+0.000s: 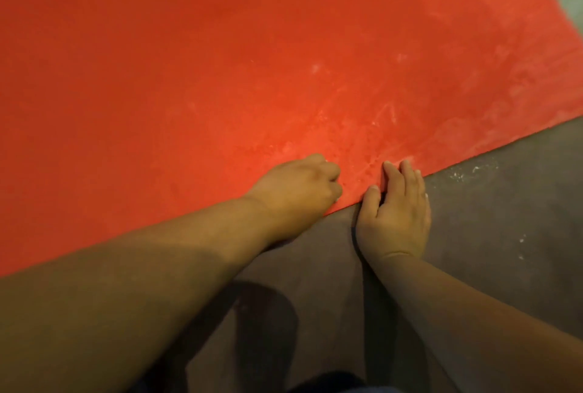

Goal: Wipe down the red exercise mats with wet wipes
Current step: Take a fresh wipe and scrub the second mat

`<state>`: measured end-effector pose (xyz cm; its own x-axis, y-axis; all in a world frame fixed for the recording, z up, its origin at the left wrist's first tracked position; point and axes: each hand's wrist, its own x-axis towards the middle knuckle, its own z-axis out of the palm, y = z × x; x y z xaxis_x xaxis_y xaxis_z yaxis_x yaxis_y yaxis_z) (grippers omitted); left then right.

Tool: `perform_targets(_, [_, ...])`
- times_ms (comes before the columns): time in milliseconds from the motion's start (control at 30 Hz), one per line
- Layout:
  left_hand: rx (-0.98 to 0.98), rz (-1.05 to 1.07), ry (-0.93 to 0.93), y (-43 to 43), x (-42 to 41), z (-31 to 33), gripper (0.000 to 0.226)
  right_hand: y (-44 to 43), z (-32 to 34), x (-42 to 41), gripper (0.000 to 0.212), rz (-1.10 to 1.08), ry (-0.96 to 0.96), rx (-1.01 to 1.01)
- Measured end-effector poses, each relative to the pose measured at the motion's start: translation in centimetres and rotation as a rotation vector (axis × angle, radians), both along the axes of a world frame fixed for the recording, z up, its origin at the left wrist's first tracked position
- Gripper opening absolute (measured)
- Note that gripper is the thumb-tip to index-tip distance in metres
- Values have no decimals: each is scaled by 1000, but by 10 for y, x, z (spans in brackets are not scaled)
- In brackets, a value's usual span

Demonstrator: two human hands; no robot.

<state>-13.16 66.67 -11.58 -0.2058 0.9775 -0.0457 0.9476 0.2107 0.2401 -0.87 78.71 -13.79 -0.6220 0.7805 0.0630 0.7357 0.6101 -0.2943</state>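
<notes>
Honestly, not far along, by my read: the red exercise mat (220,61) lay flat on the grey floor (504,228), filling the view from 9 thru 12 to 2 o'clock, w/ its near edge running diagonally from 8 up to 3. Chalky white smudges (315,68) dotted it right of centre & a pale, dusty haze covered the 2–3 o'clock stretch, so most of the wiping looked left to do. The part toward 9–11 o'clock looked a deeper, cleaner red, tho that could've been lighting. No wet wipe was plainly in view.

My left hand (296,187) sat at the mat's near edge, just below centre, fingers curled into a loose fist. Couldn't tell whether it held a wipe, the mat's edge or nothing. My right hand (396,216), just beside it toward 3 o'clock, lay palm-down, heel on the floor, fingers (407,173) straight & close together over the mat's edge, thumb at the rim.

Mat: thin flat sheet, matte, finely grainy, straight-cut edge; prob. soft foam or rubber. Floor: smooth, dull, hard, w/ white specks (467,173) near 3 o'clock.
</notes>
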Motion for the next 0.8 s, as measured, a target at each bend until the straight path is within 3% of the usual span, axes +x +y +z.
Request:
perform_targets(233, [-5, -30, 26, -143, -7, 31, 35, 3, -1, 1, 53, 30, 2, -40])
perform_targets(333, [47, 140, 79, -122, 8, 27, 25, 4, -4, 0, 54, 22, -10, -53])
perform_targets(500, [180, 263, -117, -22, 51, 2, 18, 4, -6, 0, 54, 2, -5, -50])
perform_targets(667, [182, 144, -30, -89, 37, 5, 31, 5, -6, 0, 55, -1, 2, -52])
perform_targets(800, [185, 320, -12, -155, 16, 12, 34, 4, -6, -1, 55, 1, -9, -46])
